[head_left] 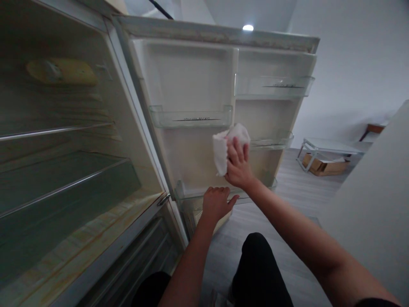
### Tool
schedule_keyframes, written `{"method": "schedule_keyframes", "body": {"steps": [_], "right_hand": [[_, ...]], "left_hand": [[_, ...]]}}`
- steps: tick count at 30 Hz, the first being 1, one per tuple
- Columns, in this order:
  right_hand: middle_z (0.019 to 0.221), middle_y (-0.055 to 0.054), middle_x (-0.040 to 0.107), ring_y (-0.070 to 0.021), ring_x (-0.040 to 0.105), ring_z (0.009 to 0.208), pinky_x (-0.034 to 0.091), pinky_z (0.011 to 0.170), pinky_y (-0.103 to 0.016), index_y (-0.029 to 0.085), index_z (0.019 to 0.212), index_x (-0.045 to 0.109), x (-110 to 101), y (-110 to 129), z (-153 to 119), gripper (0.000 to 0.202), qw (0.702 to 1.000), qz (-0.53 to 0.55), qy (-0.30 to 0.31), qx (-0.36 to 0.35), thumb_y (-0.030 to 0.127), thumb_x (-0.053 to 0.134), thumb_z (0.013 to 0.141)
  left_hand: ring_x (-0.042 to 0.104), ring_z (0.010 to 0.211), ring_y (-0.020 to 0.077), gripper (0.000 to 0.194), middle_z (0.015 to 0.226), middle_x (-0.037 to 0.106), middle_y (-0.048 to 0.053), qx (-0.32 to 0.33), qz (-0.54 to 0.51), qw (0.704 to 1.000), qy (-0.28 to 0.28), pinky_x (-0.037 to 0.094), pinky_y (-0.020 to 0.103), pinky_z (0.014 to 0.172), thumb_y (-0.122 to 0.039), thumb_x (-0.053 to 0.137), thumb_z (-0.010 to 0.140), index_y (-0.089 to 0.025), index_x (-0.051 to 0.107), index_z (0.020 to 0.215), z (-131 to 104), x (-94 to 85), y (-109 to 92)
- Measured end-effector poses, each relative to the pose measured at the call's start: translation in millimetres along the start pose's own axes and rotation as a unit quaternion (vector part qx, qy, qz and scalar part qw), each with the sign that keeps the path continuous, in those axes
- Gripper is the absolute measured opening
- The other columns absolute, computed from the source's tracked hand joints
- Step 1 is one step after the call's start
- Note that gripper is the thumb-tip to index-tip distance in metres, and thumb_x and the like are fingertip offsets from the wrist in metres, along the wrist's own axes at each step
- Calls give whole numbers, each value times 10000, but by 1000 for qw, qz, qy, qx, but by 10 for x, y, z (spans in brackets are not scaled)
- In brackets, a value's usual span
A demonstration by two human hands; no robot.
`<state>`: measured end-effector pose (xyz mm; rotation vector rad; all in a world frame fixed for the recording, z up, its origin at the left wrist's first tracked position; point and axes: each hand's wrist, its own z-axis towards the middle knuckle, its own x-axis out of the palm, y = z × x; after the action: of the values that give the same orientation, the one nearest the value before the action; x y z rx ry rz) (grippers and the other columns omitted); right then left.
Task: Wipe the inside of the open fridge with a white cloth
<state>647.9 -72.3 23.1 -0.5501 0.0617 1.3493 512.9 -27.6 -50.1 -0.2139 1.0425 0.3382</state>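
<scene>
An open refrigerator door (188,76) with clear plastic pockets faces me. My right hand (239,166) holds a white cloth (220,153) against the middle of the door's inner side, below the left utility pocket (191,117) and beside the centre divider. Lower and to the left, my left hand (218,202) rests at the rim of the bottom door pocket (188,196), fingers bent over it and thumb apart. Whether its fingers grip the rim is partly hidden.
The stained refrigerator interior (128,204) with glass shelves (64,187) stands open on the left. A small white table (332,146) over a cardboard box (329,166) is at the right, behind a pale panel (377,204). My knee (258,264) is below.
</scene>
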Motion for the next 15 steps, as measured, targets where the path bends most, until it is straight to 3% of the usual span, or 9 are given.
{"method": "schedule_keyframes", "body": {"steps": [2, 6, 10, 13, 15], "right_hand": [[1667, -109, 285, -278, 24, 1597, 40, 1275, -607, 186, 1437, 507, 189, 139, 172, 482, 996, 45, 37, -64, 209, 458, 958], [1680, -167, 221, -304, 58, 1593, 61, 1284, -580, 100, 1487, 460, 541, 294, 614, 597, 985, 88, 117, -97, 204, 571, 910], [1681, -220, 165, -363, 94, 1580, 122, 1274, -581, 34, 1320, 590, 737, 427, 961, 576, 978, 112, 135, -114, 411, 658, 890], [1657, -263, 207, -379, 180, 1557, 195, 1249, -580, 3, 1267, 609, 787, 505, 1074, 653, 980, 117, 126, -95, 563, 583, 930], [1658, -249, 220, -363, 203, 1552, 196, 1250, -568, 13, 1272, 607, 785, 489, 1077, 649, 980, 115, 128, -99, 579, 518, 967]], "left_hand": [[694, 773, 267, 489, 802, 738, 84, -2, 1, 1000, 2, 404, 416, 744, -604, 472, 977, -179, 687, 865, -16, -8, 4], [689, 760, 262, 471, 811, 741, 79, 1, 5, 1000, 13, 406, 412, 734, -596, 485, 966, -181, 683, 861, -59, -50, 8], [685, 742, 248, 422, 770, 732, 67, -6, -15, 1000, 15, 413, 404, 749, -568, 546, 938, -189, 683, 812, -84, -78, 8], [683, 734, 241, 361, 741, 724, 61, -9, -22, 1000, 12, 417, 400, 768, -524, 600, 912, -193, 686, 795, -87, -82, 13], [680, 728, 241, 366, 738, 722, 55, -10, -25, 1000, 11, 416, 401, 763, -532, 598, 915, -196, 684, 799, -87, -80, 17]]}}
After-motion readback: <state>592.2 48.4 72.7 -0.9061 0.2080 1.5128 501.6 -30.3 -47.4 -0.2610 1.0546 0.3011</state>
